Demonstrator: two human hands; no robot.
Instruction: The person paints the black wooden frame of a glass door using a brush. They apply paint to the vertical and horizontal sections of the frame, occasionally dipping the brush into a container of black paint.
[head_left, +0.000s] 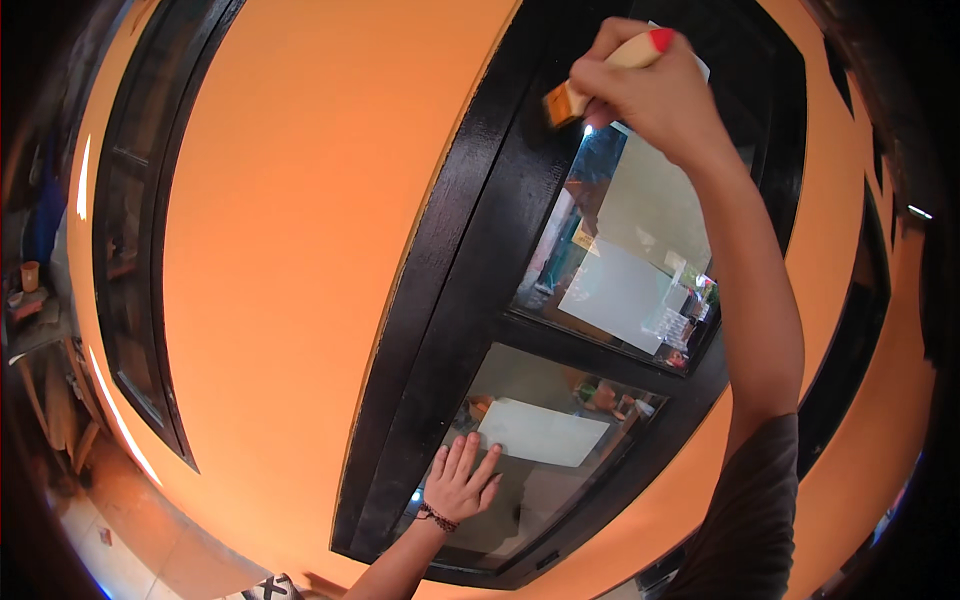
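My right hand (650,95) grips a paintbrush (633,52) with a pale wooden handle, red at its end. The bristles point down and left, at the black window frame (480,240) near its upper part; whether they touch it I cannot tell. Lower down, my left hand (462,482) lies with fingers spread against the lower glass pane (505,500), a beaded bracelet at the wrist. Its fingertips are near the edge of a white paper sheet (545,432) at that pane. In the upper pane another white sheet (615,295) shows.
An orange wall (290,250) surrounds the frame. Another dark-framed window (135,230) stands to the left. At the far left, a shelf holds an orange cup (30,276), with wooden pieces (58,405) below. Pale floor tiles (110,540) show at lower left.
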